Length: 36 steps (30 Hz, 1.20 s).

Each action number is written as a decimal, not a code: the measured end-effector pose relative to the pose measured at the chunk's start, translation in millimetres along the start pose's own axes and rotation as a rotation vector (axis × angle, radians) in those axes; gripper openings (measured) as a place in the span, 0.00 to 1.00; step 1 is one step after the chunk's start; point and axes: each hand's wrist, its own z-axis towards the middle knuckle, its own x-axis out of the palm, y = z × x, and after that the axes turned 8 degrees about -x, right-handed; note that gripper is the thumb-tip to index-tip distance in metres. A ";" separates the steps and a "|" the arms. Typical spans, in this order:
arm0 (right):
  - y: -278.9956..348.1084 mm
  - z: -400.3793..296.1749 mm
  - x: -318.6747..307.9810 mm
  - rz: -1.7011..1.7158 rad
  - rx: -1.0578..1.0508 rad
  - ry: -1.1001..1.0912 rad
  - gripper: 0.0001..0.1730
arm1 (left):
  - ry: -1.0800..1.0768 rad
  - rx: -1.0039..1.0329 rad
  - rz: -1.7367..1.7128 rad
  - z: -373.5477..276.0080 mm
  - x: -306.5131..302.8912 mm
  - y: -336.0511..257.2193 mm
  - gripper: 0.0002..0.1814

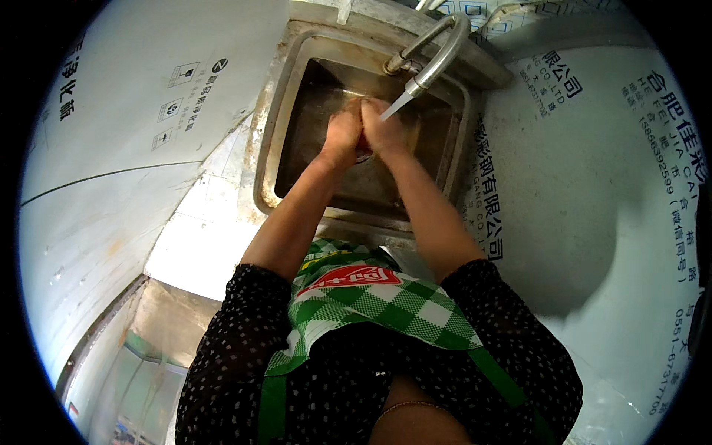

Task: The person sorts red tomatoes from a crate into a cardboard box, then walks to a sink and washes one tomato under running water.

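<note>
Both hands are low over the basin of a worn metal sink (pixel 266 167). My left hand (pixel 343 132) is curled, its fingers close against my right hand (pixel 384 133), which is blurred by motion. From the curved metal faucet (pixel 445 58) at the back right, a whitish stream of water (pixel 396 105) runs down onto the right hand. A small dark reddish patch shows between the palms. Whether it is a held thing cannot be made out, as the fingers hide most of it.
Pale wall panels bearing printed writing stand close on the left (pixel 133 122) and right (pixel 556 183). White floor tiles (pixel 189 233) show left of the sink. A green-and-white checked apron (pixel 384 300) hangs between my forearms, near the sink's front edge.
</note>
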 end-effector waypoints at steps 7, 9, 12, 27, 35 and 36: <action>15.0 -1.7 -22.2 0.908 0.607 0.260 0.19 | 0.275 -0.078 -0.155 -7.5 -9.6 -4.4 0.13; 26.2 -7.5 -13.2 0.895 0.553 0.036 0.21 | 0.215 -0.058 -0.246 -6.5 1.0 -6.8 0.12; 28.9 -11.3 11.0 0.885 0.582 -0.189 0.22 | -0.039 0.252 -0.102 9.5 2.0 -10.8 0.13; 10.2 -11.8 -14.8 0.776 0.497 -0.171 0.14 | -0.251 1.031 0.840 16.6 6.0 29.8 0.16; 12.9 -29.4 -16.0 0.440 0.054 -0.166 0.20 | 0.192 0.051 0.129 2.3 17.6 -9.7 0.15; 16.5 -31.4 -10.9 0.305 -0.008 -0.139 0.21 | 0.177 -0.050 0.022 12.2 8.2 -11.9 0.16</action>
